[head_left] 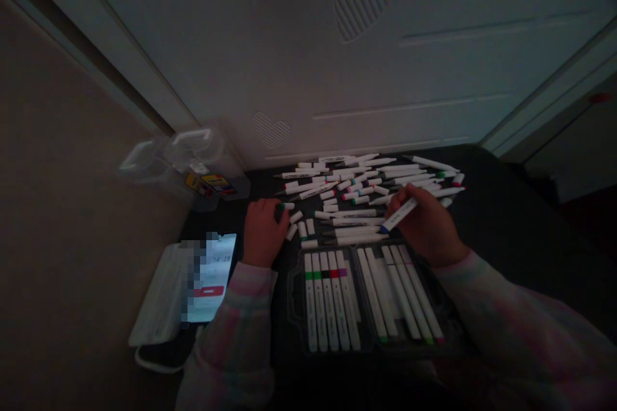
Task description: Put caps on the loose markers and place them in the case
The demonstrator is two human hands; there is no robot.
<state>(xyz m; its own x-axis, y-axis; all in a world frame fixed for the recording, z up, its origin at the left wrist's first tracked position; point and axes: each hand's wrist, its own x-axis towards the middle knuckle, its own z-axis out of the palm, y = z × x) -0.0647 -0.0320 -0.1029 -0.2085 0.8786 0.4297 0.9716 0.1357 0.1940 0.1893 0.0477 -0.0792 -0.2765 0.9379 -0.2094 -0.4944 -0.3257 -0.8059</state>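
Observation:
My right hand [429,221] is closed around a white marker [402,213], whose blue end slants down to the left. On the left, my left hand [264,231] has its fingers curled at a white marker cap [288,206] with a green band, apparently pinching it. Several loose caps [302,229] lie just beside that hand. Between my forearms an open clear case [295,298] holds rows of white markers [325,302] in both halves. A heap of uncapped markers and caps [357,186] spreads behind the case.
At the left, a lit phone [212,279] lies by a white pouch-like object [157,295] with a strap. Clear plastic boxes [212,154] stand at the back left. A white panel with hearts [299,77] rises behind the dark tabletop [511,225].

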